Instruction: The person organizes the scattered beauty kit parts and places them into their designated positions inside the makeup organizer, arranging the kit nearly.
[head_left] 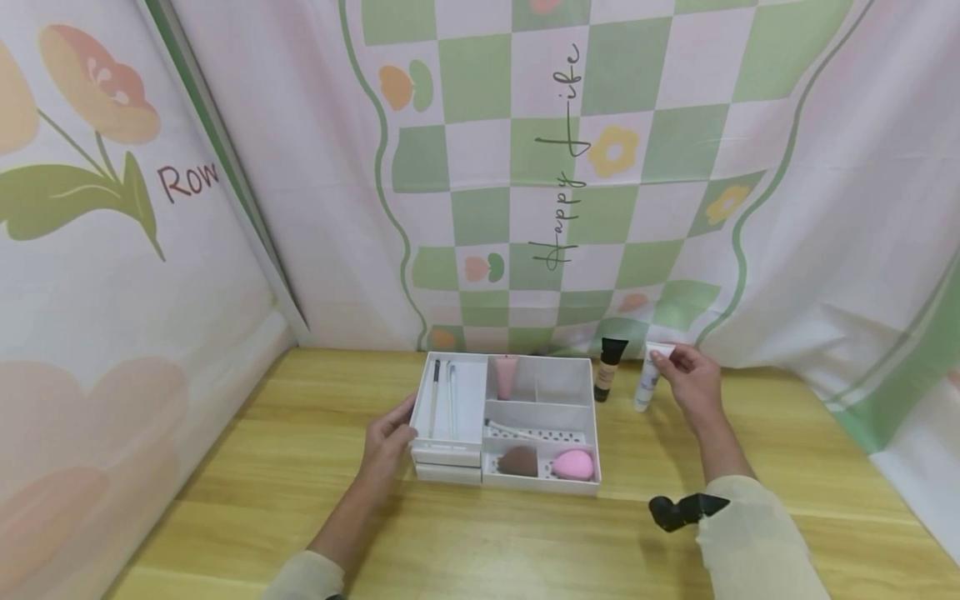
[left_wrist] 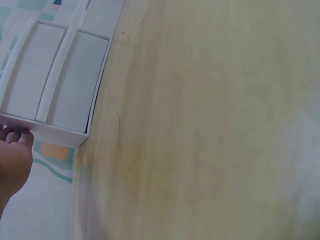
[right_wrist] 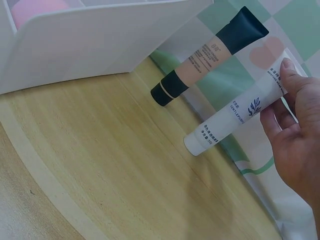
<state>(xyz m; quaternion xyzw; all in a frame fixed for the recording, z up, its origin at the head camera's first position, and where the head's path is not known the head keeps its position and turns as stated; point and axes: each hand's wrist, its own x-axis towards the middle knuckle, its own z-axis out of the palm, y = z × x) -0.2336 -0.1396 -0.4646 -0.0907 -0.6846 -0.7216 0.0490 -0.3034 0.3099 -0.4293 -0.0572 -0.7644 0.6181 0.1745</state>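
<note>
A white storage box [head_left: 540, 488] with compartments and drawer fronts stands on the table. My left hand [head_left: 386, 442] rests against its left side, thumb near the front corner; in the left wrist view the fingers touch the side wall below two drawer fronts [left_wrist: 75, 82]. With thumb and fingers, my right hand [head_left: 692, 385] pinches the top end of a white squeeze tube [head_left: 647, 382], which is tilted with its cap end down close over the table. Just left of it stands a beige tube with black cap and black end [right_wrist: 202, 60], beside the box's right wall.
Inside the box are makeup brushes [head_left: 435, 398], a pink tube [head_left: 506, 377], a white curved-handled tool [head_left: 513, 430], a brown sponge [head_left: 519, 461] and a pink sponge [head_left: 573, 465]. A patterned curtain [head_left: 480, 217] hangs behind the wooden table [head_left: 525, 542].
</note>
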